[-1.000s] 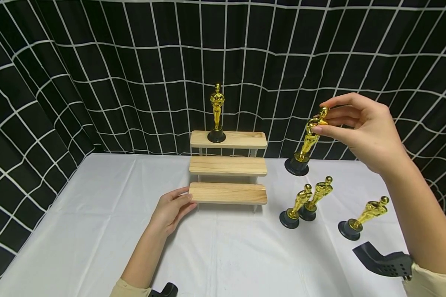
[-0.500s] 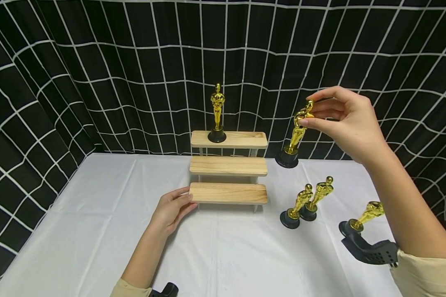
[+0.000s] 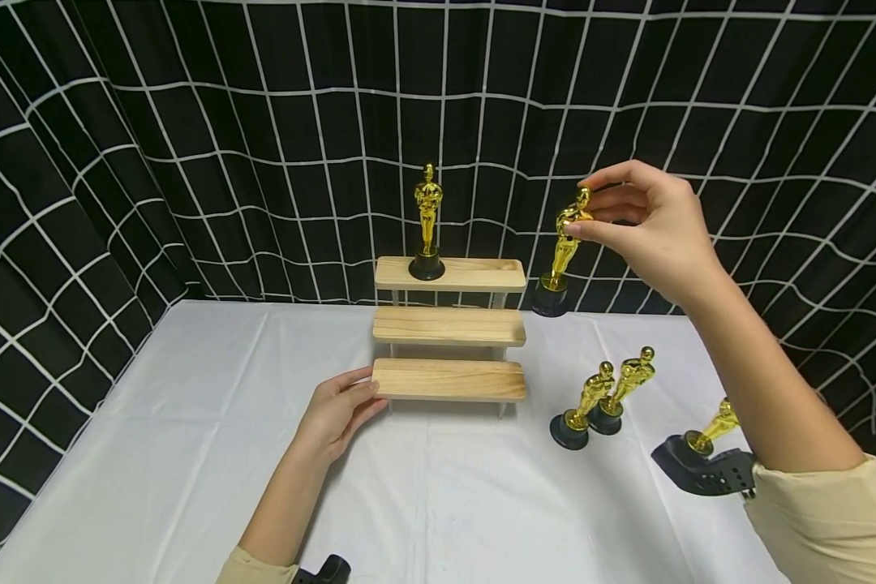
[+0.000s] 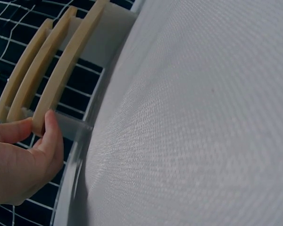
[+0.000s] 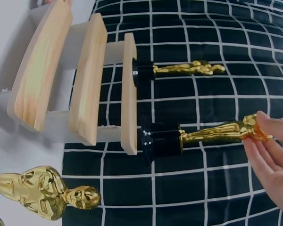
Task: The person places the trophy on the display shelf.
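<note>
My right hand [image 3: 653,223] pinches a gold trophy statuette [image 3: 565,243] by its upper body, between thumb and fingertips. It hangs in the air, a little tilted, to the right of a three-step wooden display stand [image 3: 448,326]. In the right wrist view its black base [image 5: 161,141] appears close to the top step. A second gold statuette [image 3: 427,212] stands upright on the top step, left of centre. With my left hand [image 3: 339,410] I grip the left end of the lowest step [image 4: 61,77], thumb above and fingers beneath.
Two statuettes [image 3: 593,396] stand close together on the white cloth [image 3: 438,503], right of the stand. Farther right, another statuette [image 3: 719,423] is partly hidden by my right forearm and its black wrist mount [image 3: 701,470]. A black, white-gridded curtain [image 3: 299,146] hangs behind.
My right hand has moved left and slightly up with its statuette, toward the stand's top step. The right forearm now covers part of the rightmost statuette. My left hand stays put.
</note>
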`<state>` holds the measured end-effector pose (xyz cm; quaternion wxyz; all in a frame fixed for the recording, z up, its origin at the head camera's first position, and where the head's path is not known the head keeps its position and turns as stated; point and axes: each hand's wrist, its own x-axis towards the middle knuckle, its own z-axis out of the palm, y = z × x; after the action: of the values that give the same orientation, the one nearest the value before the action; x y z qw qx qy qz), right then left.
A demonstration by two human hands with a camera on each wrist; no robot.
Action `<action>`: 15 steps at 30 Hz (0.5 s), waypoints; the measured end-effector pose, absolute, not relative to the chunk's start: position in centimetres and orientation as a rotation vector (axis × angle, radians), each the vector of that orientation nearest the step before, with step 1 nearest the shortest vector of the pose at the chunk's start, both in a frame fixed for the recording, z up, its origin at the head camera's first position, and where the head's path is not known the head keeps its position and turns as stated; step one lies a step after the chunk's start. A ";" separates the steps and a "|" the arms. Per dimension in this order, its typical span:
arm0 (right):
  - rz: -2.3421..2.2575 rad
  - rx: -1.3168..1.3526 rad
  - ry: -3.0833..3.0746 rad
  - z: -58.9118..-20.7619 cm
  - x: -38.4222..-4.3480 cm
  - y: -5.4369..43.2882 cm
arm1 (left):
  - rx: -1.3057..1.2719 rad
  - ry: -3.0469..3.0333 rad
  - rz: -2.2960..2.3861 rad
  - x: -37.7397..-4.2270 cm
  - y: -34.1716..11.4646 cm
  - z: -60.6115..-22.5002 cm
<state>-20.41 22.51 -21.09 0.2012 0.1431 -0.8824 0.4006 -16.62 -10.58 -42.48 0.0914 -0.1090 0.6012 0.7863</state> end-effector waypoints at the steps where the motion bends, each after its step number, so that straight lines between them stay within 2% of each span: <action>1: 1.115 0.400 -2.466 -21.1 -20.5 22.3 | -0.323 1.786 2.337 -16.6 -10.6 -42.5; 15: 1.192 0.421 -2.458 -21.3 -22.4 20.4 | -0.329 1.793 2.337 -16.7 -10.6 -42.5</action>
<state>-22.41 20.43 -21.26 0.1878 0.1497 -0.8734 0.4238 -16.68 -10.63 -42.49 0.0888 -0.1106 0.6026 0.7853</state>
